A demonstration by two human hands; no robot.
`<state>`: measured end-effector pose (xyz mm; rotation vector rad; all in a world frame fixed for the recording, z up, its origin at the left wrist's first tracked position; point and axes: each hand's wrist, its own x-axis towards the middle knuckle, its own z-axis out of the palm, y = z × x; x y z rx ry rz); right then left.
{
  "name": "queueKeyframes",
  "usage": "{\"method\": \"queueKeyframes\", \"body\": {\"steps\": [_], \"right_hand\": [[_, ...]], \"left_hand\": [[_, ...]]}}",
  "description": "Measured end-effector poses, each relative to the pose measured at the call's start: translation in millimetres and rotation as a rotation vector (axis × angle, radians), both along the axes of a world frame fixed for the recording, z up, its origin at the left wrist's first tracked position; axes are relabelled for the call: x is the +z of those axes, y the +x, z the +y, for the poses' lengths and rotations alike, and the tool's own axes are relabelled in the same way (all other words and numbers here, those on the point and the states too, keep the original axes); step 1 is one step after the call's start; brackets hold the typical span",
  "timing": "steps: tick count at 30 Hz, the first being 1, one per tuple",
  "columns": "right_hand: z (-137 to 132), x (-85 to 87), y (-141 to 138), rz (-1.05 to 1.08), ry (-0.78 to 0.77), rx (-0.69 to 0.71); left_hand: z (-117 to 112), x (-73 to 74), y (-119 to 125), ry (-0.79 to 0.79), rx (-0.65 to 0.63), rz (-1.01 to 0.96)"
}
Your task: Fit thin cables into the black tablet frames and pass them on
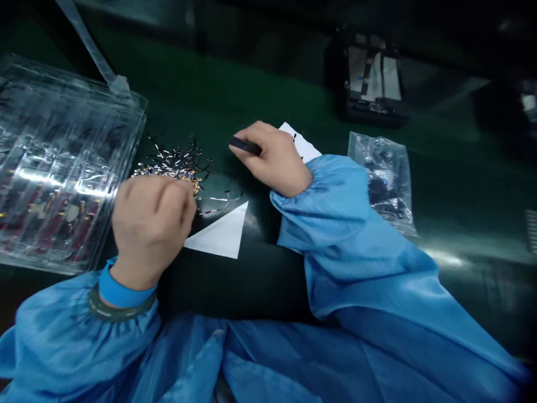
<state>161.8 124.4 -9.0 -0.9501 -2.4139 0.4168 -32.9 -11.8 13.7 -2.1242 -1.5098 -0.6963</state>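
1. The left hand (151, 224) is in the lower left of the frame. Its fingers are curled up tight in a fist. I cannot tell if something is inside it.
2. Just above the fist, left of the middle, lies a pile of small shiny parts (176, 163).
3. The right hand (274, 159) is in the middle of the frame. Its fingers are closed on a thin dark tool (245, 146). The tool pokes out to the left, toward the pile.
4. A white paper triangle (221, 234) lies between the two hands, a bit lower down.
5. Another white sheet (305, 146) peeks out from behind the right hand.
6. A clear plastic tray (62, 162) sits at the far left, just beside the pile.
7. A plastic bag (386, 179) with dark bits inside lies to the right of the blue sleeve (335, 224).
8. All of it is on a dark green table (251, 89)
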Motion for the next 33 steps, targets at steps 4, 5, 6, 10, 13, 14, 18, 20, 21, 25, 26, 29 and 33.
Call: {"method": "queueKeyframes", "body": {"steps": [4,5,6,10,13,14,18,20,21,25,26,29,33], "right_hand": [[1,-11.0,21,-0.050,-0.048,-0.058],[-1,-13.2,22,-0.062,-0.061,-0.054],[-4,-14.6,22,-0.073,-0.075,-0.041],[-14,-14.6,17,-0.129,-0.121,0.015],[-17,-13.7,12,-0.189,-0.123,0.007],[-18,-13.7,10,-0.211,-0.120,0.000],[-18,-12.2,7,-0.266,-0.114,-0.020],[-22,-9.7,7,-0.256,-0.119,-0.010],[-26,-8.3,6,-0.240,-0.121,0.000],[-52,-7.2,3,-0.120,-0.116,0.024],[-59,-8.9,2,-0.095,-0.111,0.025],[-76,-16.6,-2,-0.082,-0.090,0.017],[-81,-23.7,-6,-0.114,-0.061,-0.006]], "left_hand": [[4,-10.5,14,-0.012,-0.097,0.222],[4,-13.3,17,-0.028,-0.116,0.244],[4,-15.8,19,-0.051,-0.132,0.255],[-1,-21.1,22,-0.147,-0.168,0.250],[-6,-22.5,21,-0.218,-0.189,0.235],[-8,-22.9,20,-0.236,-0.193,0.225],[-15,-23.9,17,-0.252,-0.187,0.181],[-18,-23.5,18,-0.242,-0.174,0.166],[-18,-23.2,18,-0.241,-0.170,0.162],[-20,-22.7,22,-0.267,-0.166,0.158],[-20,-22.9,23,-0.273,-0.167,0.155],[-20,-23.8,24,-0.283,-0.176,0.125],[-22,-24.4,24,-0.305,-0.180,0.103]]}}
